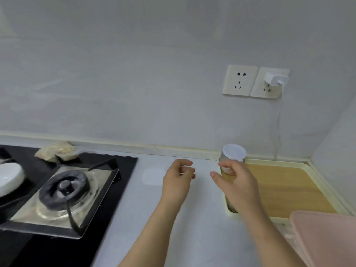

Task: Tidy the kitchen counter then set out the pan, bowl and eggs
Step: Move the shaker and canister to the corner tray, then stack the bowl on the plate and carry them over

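A: Where is the right hand (234, 180) just now?

B: At about three o'clock from the middle of the worktop (192, 218), wrapped round the lower body of a jar (232, 160) with a white lid — fingers on the far side, thumb stretched out toward nine o'clock. The jar stands upright at the ten o'clock corner of a wood-look tray (285, 184), right at its rim. Whether the hand is truly clamped or only resting on it, I cannot tell; the frame is blurred.

A: And the left hand (178, 180)?

B: Empty, fingers loosely curled, hovering over bare worktop just beside the right, at its nine o'clock.

A: So the step is clearing the jar away?

B: That is my guess. To do it well, close the thumb fully before lifting, keep the jar upright since the lid may only be pressed on, and raise it clear of the tray's lip rather than dragging it.

A: The bowl?

B: A white bowl (9, 178) sits on the hob (123, 166), far out at nine o'clock. No pan or eggs in view.
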